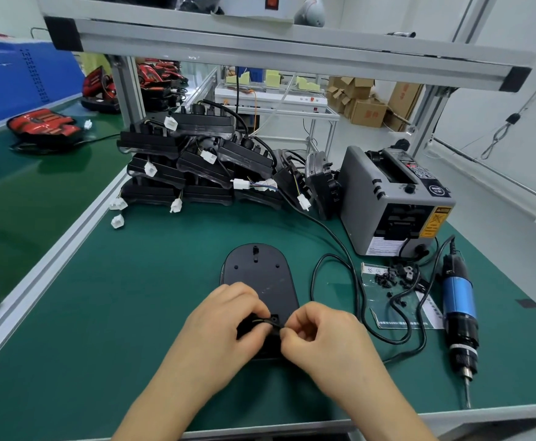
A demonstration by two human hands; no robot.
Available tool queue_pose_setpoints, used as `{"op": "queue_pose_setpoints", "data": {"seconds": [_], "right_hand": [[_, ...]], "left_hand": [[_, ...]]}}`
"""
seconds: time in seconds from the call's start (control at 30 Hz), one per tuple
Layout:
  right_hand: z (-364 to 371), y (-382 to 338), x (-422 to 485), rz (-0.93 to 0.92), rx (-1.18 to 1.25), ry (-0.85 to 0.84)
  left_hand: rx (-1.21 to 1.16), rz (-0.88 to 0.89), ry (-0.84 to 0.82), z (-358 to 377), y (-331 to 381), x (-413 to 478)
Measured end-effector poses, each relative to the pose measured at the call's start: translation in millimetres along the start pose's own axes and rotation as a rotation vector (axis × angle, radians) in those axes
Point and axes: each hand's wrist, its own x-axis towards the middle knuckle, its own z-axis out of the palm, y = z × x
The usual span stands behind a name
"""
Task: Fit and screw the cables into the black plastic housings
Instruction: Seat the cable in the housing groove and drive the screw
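Observation:
A black oval plastic housing (pixel 257 275) lies flat on the green mat in front of me, its near end under my hands. My left hand (pixel 225 319) curls over that near end and holds a small black cable piece (pixel 260 323) against it. My right hand (pixel 317 332) pinches the same piece from the right with thumb and forefinger. A black cable (pixel 336 246) runs from the pile at the back and loops to the right of the housing. What lies under my fingers is hidden.
A pile of black housings (pixel 203 160) with white connectors stands at the back. A grey tape dispenser (pixel 390 198) sits at the right, with small black parts (pixel 393 276) on plastic bags and a blue electric screwdriver (pixel 459 313) near the right edge. Red cases (pixel 44 125) lie on the left bench.

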Motion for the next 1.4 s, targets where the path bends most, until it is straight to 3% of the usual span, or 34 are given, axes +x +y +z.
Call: {"op": "queue_pose_setpoints", "data": {"seconds": [0.27,0.57,0.97,1.23,1.4], "right_hand": [[6,-7,-6,-0.115,-0.24,0.151],[12,-9,-6,-0.139,-0.245,0.239],[8,2,2,-0.337,-0.286,0.347],[0,0,15,-0.262,-0.228,0.208],[-1,3,14,-0.283,-0.19,0.15]], "left_hand": [[-0.071,-0.037,0.034,3,1,0],[-0.128,-0.065,0.043,5,-1,3],[-0.278,-0.109,0.051,6,-4,1],[-0.343,-0.14,-0.059,-2,-5,4],[-0.23,-0.179,-0.179,-6,-5,7]]}}
